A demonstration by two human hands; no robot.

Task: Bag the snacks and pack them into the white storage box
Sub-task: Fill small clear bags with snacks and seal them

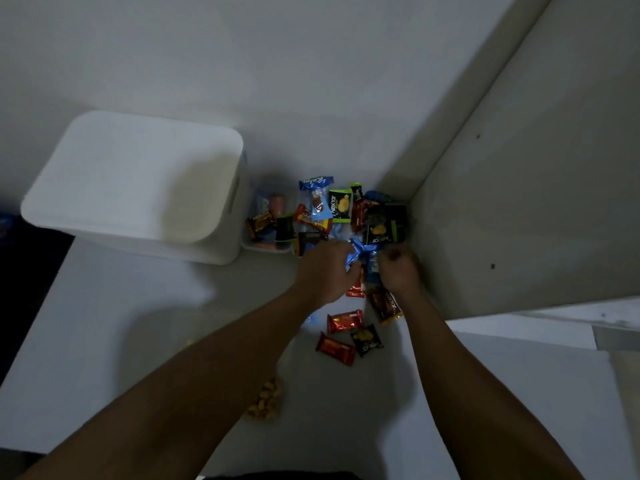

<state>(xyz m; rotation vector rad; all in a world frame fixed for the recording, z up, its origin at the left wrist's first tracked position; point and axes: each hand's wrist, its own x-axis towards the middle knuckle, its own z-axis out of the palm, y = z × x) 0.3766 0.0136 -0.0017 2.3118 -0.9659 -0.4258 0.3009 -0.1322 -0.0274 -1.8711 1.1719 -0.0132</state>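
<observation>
Toward the left edge of the white bench [104, 306]: rounded white plastic storage box [138, 181], well left of both hands. Too dim to tell whether the top is a lid or an open mouth.

Just right of the box, touching its side: small clear plastic tub [268, 245] with a few blurred wrappers inside, contents hard to make out.

Nearer the front edge, beside the left forearm and partly hidden by it: clear bag of pale yellow nuts [265, 400].

Left hand [323, 268] reaching in from the left, fingers and thumb curled, pinching the crinkled end of a blue foil snack packet [356, 252]. Right hand [398, 268] just beside it, fingers curled tight round the same packet's right side; exact grip blurred and partly hidden by the knuckles.

Beyond the hands, packed into the bench's far right corner where the two walls meet: heap of mixed snack packets [341, 206], black-and-green, blue and red, overlapping.

Below the hands, between the forearms: two red foil packets [344, 320] [334, 348], one black packet with a yellow print [367, 339], and a brown-and-gold packet [386, 304] partly under the right wrist.
</observation>
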